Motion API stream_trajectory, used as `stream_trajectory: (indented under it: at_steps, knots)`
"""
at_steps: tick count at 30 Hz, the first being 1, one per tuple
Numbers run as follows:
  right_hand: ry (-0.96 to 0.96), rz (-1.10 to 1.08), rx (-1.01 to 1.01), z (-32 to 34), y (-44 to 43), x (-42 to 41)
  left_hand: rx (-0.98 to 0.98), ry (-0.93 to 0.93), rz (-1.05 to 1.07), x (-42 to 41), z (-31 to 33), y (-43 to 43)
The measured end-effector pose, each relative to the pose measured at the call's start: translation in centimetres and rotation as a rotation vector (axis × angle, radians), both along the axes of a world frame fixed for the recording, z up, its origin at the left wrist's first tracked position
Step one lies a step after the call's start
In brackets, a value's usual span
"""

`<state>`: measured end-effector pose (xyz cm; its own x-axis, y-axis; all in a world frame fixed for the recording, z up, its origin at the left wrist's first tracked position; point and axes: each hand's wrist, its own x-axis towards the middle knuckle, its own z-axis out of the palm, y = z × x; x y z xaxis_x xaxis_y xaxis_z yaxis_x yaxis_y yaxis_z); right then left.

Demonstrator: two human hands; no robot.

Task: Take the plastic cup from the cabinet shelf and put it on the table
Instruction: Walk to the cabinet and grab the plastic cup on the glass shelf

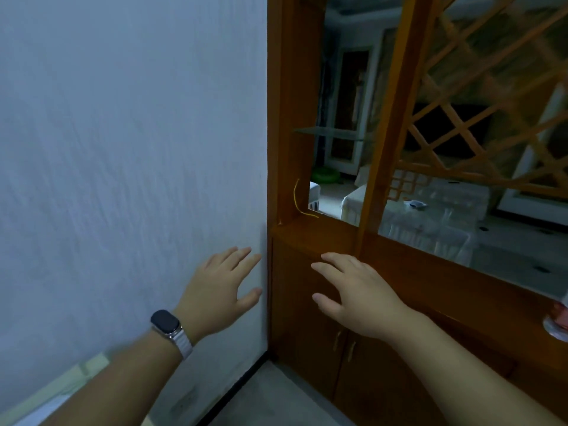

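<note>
- Up front, left hand [219, 289] at six o'clock — fingers spread, holding nothing, against the white wall [132, 149]; watch [168, 329] on the wrist.
- Right hand [356, 298] just beside, at five o'clock — spread and empty before the wooden cabinet [307, 302].
- At four o'clock, cut by the frame edge: plastic cup [558, 321] on the cabinet ledge.

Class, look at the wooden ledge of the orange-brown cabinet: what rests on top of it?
On the wooden ledge lies a thin yellow wire, curling up the post. At the right edge, a reddish-white object is cut off, unidentifiable.
</note>
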<state>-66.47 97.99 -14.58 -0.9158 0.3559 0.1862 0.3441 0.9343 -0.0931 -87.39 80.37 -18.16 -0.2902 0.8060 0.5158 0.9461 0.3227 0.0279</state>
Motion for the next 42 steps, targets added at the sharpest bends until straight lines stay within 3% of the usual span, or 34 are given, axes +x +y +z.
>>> stream_trajectory:
  at_steps: [24, 35, 42]
  knots:
    - [0.073, 0.073, -0.028, 2.4, 23.3, -18.6, 0.015, 0.066, 0.083, -15.9, 4.4, 22.3]
    - [0.206, 0.165, 0.043, 7.4, 27.8, -24.8, 0.073, 0.111, 0.153, -21.2, 9.5, 26.5]
    - [0.336, 0.114, 0.064, 11.1, 30.1, -27.7, 0.166, 0.168, 0.142, -26.2, 14.3, 29.0]
